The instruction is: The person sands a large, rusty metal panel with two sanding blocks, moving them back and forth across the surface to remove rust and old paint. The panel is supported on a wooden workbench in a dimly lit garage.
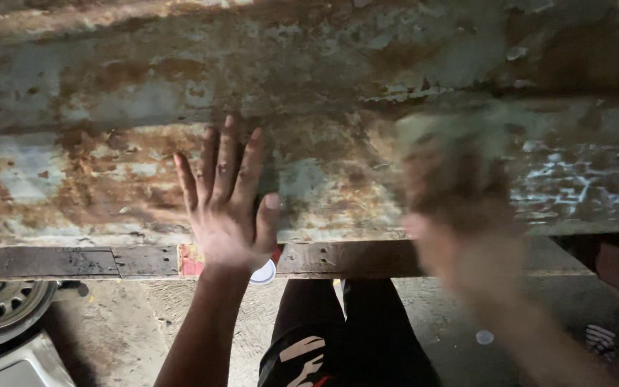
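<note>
Hands on the rusty metal panel (309, 143): our left hand (227, 208) flat, fingers spread, pressed to it | right hand (460, 193) a blur over it, grip we can't tell | panel dead ahead, long axis left-right | wooden rail (367, 258) beneath | wheel (1, 304) lower left.

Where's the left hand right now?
Head view, centre-left: the left hand lies flat, fingers spread, on the rusty panel, just above the dark beam.

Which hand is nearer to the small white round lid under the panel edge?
Left. The left hand lies flat directly above the white lid; the blurred right hand is far to its right.
</note>
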